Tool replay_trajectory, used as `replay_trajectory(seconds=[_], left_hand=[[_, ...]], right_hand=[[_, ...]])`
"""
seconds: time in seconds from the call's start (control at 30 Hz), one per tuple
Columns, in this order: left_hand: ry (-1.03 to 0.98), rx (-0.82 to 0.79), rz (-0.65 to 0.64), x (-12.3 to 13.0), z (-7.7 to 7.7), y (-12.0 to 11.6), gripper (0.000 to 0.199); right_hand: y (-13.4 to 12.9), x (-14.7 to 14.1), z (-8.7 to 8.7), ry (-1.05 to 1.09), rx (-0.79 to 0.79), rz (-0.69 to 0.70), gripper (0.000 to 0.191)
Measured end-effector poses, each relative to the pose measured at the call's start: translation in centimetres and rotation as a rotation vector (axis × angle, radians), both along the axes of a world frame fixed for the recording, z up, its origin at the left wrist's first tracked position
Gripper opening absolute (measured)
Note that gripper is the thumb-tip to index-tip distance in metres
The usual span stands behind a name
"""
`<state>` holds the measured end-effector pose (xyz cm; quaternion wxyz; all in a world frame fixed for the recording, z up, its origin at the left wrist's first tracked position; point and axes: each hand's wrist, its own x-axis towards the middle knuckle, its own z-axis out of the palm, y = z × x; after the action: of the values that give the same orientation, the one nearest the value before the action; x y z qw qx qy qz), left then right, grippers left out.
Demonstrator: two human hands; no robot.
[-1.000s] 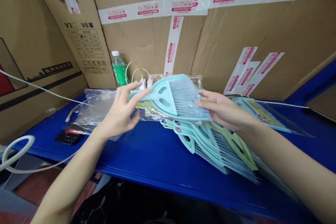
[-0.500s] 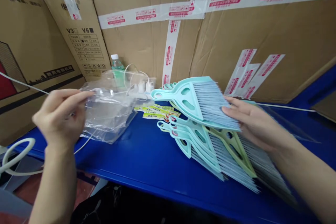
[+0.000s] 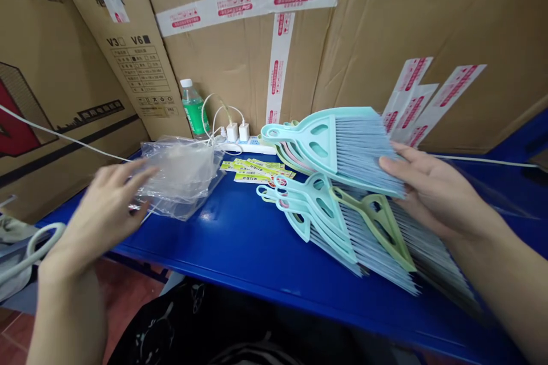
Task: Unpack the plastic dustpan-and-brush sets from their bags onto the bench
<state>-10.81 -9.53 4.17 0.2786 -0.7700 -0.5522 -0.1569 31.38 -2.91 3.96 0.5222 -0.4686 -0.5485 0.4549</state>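
Observation:
My right hand (image 3: 422, 182) grips the bristle end of a light-blue hand brush (image 3: 321, 140) nested in a matching dustpan (image 3: 355, 112), thumb on the bristles. The set is raised, its handle pointing left. Beneath it lie several loose brushes (image 3: 325, 211) with light-blue handles and an olive-green brush (image 3: 381, 219). Behind the held set, more stacked dustpans (image 3: 287, 155) are partly covered. At the left, my left hand (image 3: 113, 202) has its fingers apart, beside a pile of clear plastic bags (image 3: 184, 177); slight blur leaves any contact with them unclear.
Yellow printed labels (image 3: 257, 170) lie mid-table. Behind them stand a power strip (image 3: 257, 145) with white chargers and a green-labelled bottle (image 3: 195, 111). Large taped cardboard boxes (image 3: 231, 68) wall off the back of the blue table (image 3: 240, 256). A white cable crosses at left.
My left hand has let go of the lifted plastic bag, which now lies flat on the pile, and its fingers have spread. My right hand still holds the dustpan and brush set.

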Motion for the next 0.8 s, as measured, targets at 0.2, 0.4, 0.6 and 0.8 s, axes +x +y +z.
replay_trajectory(seconds=[0.2, 0.4, 0.6, 0.8], left_hand=[[0.158, -0.193, -0.053, 2.1, -3.0, 1.2, 0.071], [0.186, -0.21, 0.019, 1.9, -2.4, 3.4, 0.063], [0.036, -0.391, -0.169, 2.0, 0.4, 2.7, 0.062], [0.041, -0.126, -0.408, 11.3, 3.2, 3.9, 0.069]], right_hand=[[-0.3, -0.7, 0.1, 0.08, -0.04, -0.042, 0.066], [-0.1, -0.7, -0.7, 0.011, -0.002, 0.028, 0.062], [-0.3, -0.9, -0.4, 0.029, -0.023, 0.068, 0.059], [-0.7, -1.2, -0.2, 0.025, -0.047, 0.148, 0.062]])
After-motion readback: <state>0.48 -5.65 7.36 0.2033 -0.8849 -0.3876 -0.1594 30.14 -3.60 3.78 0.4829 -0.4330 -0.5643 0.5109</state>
